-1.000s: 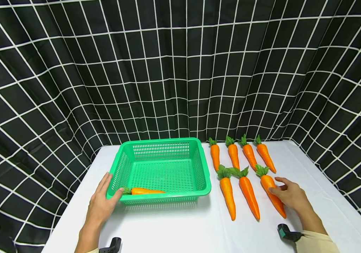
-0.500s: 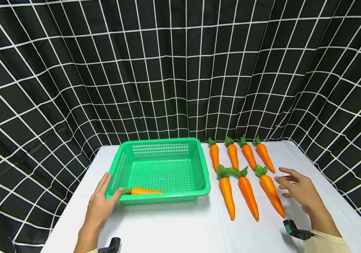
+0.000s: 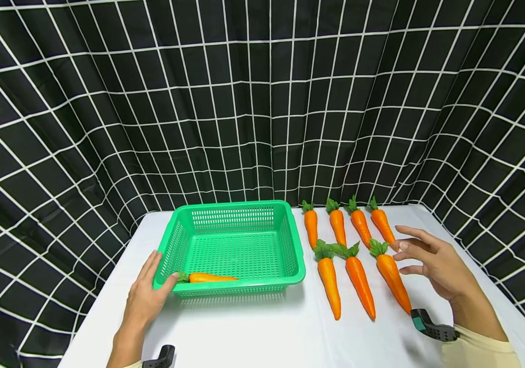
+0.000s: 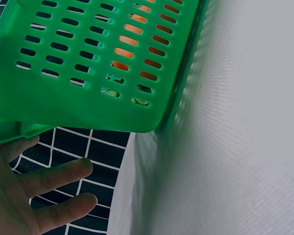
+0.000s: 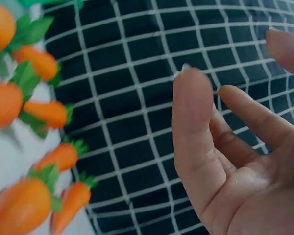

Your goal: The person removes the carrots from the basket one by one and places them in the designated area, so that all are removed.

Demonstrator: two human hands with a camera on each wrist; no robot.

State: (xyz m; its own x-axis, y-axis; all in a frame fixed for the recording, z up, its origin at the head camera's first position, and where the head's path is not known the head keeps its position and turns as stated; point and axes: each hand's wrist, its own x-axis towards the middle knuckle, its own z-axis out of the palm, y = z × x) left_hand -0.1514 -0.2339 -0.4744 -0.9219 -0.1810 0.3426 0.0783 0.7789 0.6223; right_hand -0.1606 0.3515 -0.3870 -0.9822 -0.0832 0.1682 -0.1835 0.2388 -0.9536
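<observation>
In the head view, my left hand [image 3: 144,301] rests at the near left corner of a green plastic basket [image 3: 293,245]. Its thumb lies on the rim; the left wrist view shows straight, spread fingers [image 4: 59,177] outside the perforated wall. A carrot [image 3: 211,278] with green leaves lies inside along the near wall. My right hand [image 3: 441,268] hovers above the table, fingers loosely bent and holding nothing. Its fingertips are nearest the far-right carrot [image 3: 383,225], overlapping its tip in view; contact cannot be told. Below them is the near-row right carrot [image 3: 393,281].
Two more carrots, a middle one [image 3: 361,286] and a left one [image 3: 329,286], share the near row. Several others, including a far-left carrot [image 3: 311,227], form the back row. A white cloth [image 3: 253,332] covers the table. Black gridded curtain [image 3: 253,112] hangs behind and at the sides.
My right hand has left the near-row right carrot, lifted, and moved right, then farther forward toward the far-right carrot. The carrots stay in place. My left hand and the basket hold still.
</observation>
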